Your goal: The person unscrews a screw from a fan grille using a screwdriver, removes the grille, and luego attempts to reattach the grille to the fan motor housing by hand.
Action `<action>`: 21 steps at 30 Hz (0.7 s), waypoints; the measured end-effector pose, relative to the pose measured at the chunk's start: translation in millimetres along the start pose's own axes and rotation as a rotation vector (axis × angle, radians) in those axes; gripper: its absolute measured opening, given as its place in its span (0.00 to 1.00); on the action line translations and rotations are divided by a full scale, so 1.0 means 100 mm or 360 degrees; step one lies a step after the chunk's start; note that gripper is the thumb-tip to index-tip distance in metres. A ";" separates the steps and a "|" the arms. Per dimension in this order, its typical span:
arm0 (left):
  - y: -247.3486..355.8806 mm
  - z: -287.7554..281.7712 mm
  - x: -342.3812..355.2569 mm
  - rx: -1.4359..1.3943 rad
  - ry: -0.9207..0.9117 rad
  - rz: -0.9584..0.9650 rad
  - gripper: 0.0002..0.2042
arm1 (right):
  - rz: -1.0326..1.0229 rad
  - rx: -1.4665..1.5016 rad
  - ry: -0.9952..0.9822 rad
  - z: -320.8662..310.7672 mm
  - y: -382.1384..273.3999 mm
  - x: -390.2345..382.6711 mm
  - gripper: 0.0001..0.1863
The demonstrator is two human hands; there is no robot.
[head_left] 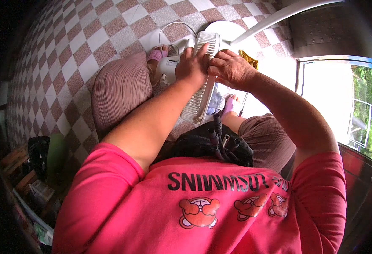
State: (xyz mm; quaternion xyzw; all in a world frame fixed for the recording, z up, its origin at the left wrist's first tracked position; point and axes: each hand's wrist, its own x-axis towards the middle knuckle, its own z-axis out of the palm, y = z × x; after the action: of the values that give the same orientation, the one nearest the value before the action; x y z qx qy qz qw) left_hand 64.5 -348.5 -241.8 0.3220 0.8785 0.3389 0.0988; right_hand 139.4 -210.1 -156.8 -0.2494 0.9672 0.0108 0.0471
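Observation:
Between my knees stands a white electric fan head, seen edge-on, with its ribbed grille (191, 111) and rounded motor housing (167, 65). My left hand (192, 65) is on the upper part of the grille, with fingers bent over its rim and one finger stretched along the ribs. My right hand (232, 70) meets it from the other side, fingers curled and pressed at the same rim. The fingertips nearly touch each other. Whatever small part lies beneath them is hidden.
A white round base (226, 30) lies beyond the fan, near a long white pole (285, 15). A white cord (173, 23) loops behind the motor. Gold wrapping (248, 59) sits right of my hands. A black pouch with cables (211, 142) is at my waist. Checkered tiles (86, 38) spread left.

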 end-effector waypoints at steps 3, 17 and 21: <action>0.05 -0.04 0.04 0.0034 -0.0094 -0.0019 0.23 | -0.0088 0.0144 0.0209 0.04 0.02 0.00 0.14; -0.02 0.02 0.08 0.0167 -0.0130 0.0072 0.30 | -0.0082 0.0420 0.0080 0.12 0.10 0.04 0.35; 0.02 0.00 0.08 0.0112 -0.0134 0.0024 0.29 | -0.0084 0.0390 0.0103 0.10 0.09 0.03 0.33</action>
State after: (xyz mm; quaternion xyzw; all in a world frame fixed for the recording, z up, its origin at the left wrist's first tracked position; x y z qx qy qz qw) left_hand 59.4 -342.7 -240.6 0.3458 0.8825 0.2946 0.1217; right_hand 133.3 -202.8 -166.8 -0.2672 0.9554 -0.1167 0.0462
